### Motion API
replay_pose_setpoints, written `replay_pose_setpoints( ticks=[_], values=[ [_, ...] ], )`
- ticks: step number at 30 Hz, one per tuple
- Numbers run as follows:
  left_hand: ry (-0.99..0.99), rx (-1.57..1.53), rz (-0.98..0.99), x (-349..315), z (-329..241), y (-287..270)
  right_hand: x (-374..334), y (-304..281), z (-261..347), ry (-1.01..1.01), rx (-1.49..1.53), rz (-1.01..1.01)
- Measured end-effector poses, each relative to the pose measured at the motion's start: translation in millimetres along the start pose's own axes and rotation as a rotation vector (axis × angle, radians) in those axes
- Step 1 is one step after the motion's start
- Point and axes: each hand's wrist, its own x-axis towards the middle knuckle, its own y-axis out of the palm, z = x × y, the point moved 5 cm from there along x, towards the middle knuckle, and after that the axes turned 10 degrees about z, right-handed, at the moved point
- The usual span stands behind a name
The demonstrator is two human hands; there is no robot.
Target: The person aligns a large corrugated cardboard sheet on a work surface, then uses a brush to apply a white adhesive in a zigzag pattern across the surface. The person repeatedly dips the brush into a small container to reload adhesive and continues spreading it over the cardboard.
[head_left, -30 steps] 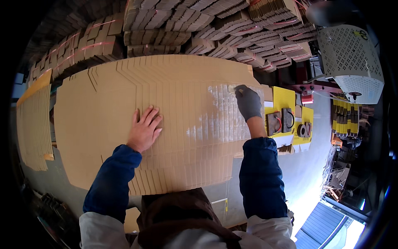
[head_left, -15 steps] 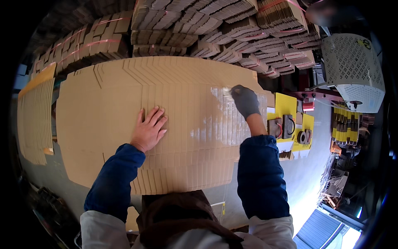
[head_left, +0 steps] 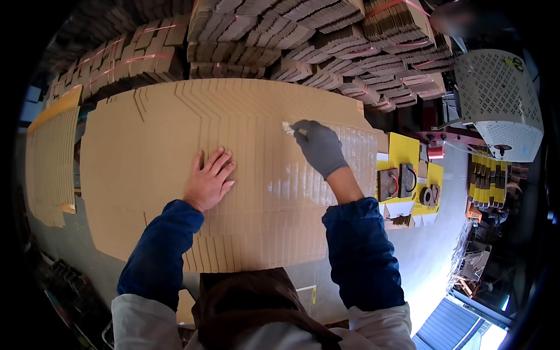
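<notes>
Overlapping flat cardboard sheets (head_left: 157, 140) lie fanned out in front of me, their edges stepped in narrow strips. My left hand (head_left: 209, 178) is bare and rests flat on them near the middle, fingers spread. In a grey glove, my right hand (head_left: 319, 146) is closed on a small brush (head_left: 287, 126); its pale tip touches the stepped edges, while the glove hides the handle. Shiny whitish wet streaks (head_left: 291, 175) cover the strips below and to the right of that hand.
Strapped cardboard bundles (head_left: 326, 64) are piled along the far side. More fanned sheets (head_left: 49, 163) stand at the left. On the right are yellow printed sheets (head_left: 402, 146) with dark handled blocks (head_left: 406, 179) and dark rings (head_left: 429, 195), then a perforated white machine guard (head_left: 496, 87).
My right hand has moved left across the stepped strips with the brush, uncovering the streaked area at the right. My left hand stays in place.
</notes>
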Motion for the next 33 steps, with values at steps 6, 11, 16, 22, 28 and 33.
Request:
replay_pose_setpoints(
  ticks=[6,11,16,22,28,33],
  values=[
    [0.017,-0.019,-0.014,4.0,-1.7,-2.0,-31.5,-3.2,-31.1,0.130,-0.090,-0.110],
    [0.025,0.004,-0.011,6.5,-4.3,-2.6,-18.4,45.1,22.9,-0.009,-0.245,-0.068],
    [0.022,-0.004,-0.013,6.0,-2.4,-1.4,-26.0,30.3,26.3,0.012,-0.228,-0.244],
    [0.035,0.011,-0.005,5.0,-3.4,-3.0,-28.3,34.2,1.3,0.258,-0.287,-0.087],
    [0.035,0.022,0.012,6.5,-2.4,-3.1,-21.4,55.9,34.2,0.031,-0.351,-0.250],
    [0.029,0.003,-0.013,0.0,4.5,1.0,-26.7,52.6,60.4,0.045,-0.198,-0.303]
  ],
)
